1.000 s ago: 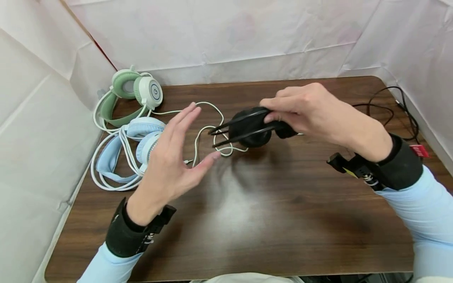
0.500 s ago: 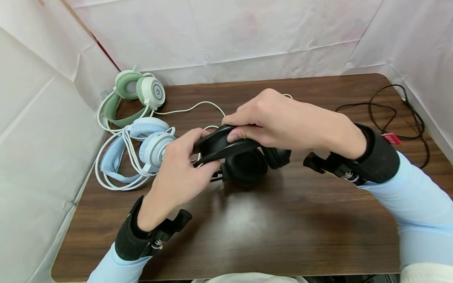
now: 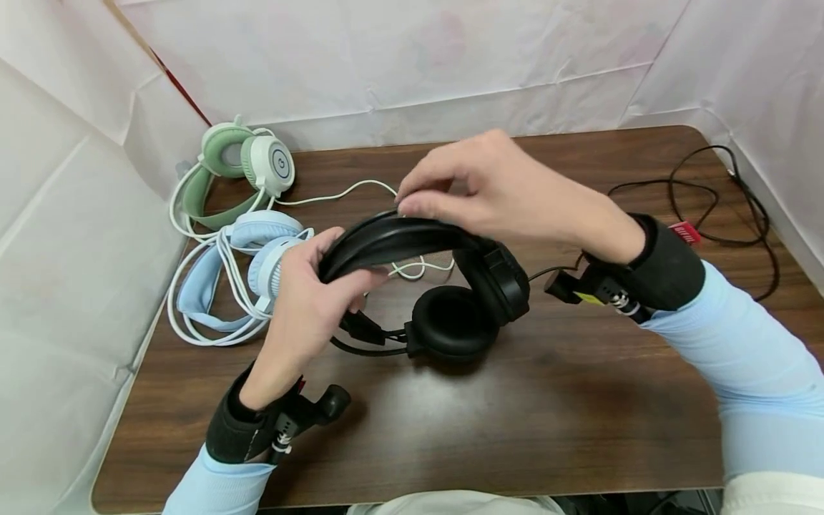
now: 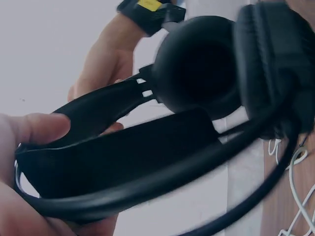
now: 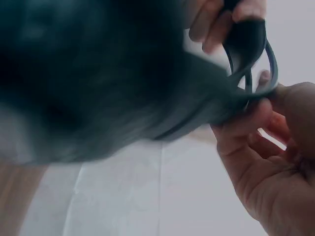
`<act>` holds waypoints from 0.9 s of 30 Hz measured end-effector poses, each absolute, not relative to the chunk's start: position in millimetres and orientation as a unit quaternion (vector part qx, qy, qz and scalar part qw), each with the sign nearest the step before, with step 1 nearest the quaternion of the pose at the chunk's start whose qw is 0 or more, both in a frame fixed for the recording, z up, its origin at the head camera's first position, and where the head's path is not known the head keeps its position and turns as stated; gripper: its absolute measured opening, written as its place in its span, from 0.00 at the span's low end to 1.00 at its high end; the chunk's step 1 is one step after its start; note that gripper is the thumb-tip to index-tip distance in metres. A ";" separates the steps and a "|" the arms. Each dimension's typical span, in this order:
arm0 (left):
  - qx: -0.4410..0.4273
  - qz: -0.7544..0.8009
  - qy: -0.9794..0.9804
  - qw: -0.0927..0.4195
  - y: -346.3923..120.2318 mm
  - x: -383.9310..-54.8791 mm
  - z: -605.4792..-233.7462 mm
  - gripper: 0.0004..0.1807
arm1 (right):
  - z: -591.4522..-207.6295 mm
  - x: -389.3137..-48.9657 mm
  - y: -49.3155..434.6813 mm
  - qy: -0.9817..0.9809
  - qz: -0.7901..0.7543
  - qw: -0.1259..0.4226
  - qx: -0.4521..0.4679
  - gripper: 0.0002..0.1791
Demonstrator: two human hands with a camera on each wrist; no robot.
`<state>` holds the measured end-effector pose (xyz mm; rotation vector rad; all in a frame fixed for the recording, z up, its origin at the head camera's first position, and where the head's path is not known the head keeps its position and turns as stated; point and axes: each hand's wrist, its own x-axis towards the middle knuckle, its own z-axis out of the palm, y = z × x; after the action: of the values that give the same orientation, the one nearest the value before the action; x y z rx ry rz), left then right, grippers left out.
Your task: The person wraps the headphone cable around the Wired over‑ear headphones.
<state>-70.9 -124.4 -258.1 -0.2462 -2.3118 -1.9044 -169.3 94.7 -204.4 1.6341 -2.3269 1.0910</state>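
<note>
Black over-ear headphones (image 3: 453,323) are held tilted just over the table, their ear cups low and the headband raised toward the left. My left hand (image 3: 305,304) grips the left part of the headband, thumb on the near side. On the headband's far edge, my right hand (image 3: 486,189) pinches the thin outer band between thumb and fingers. The left wrist view shows the padded inner strap (image 4: 123,157) and the left thumb (image 4: 47,127) against the band. In the right wrist view, a blurred ear cup (image 5: 98,88) covers much of the picture beside the right hand (image 5: 270,157).
Light blue headphones (image 3: 273,268) with a coiled white cord lie to the left, close to my left hand. Behind them are green and white headphones (image 3: 267,164). A black cable (image 3: 714,193) with a red tag (image 3: 685,232) runs along the right. White sheeting surrounds the table (image 3: 515,429).
My right hand brought the black headphones left and nearer, and my left hand took hold of the headband. The headphones have since turned, ear cups to the right, while my right fingers shifted along the band.
</note>
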 end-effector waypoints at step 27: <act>0.062 -0.867 -0.493 0.021 -155.5 -86.1 -285.6 0.22 | -281.0 -170.3 218.4 -0.802 0.256 0.113 0.528 0.12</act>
<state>-86.1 -155.5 -285.6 0.1930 -1.5293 -2.6885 -170.3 218.4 -281.0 1.5496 -2.3520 0.7504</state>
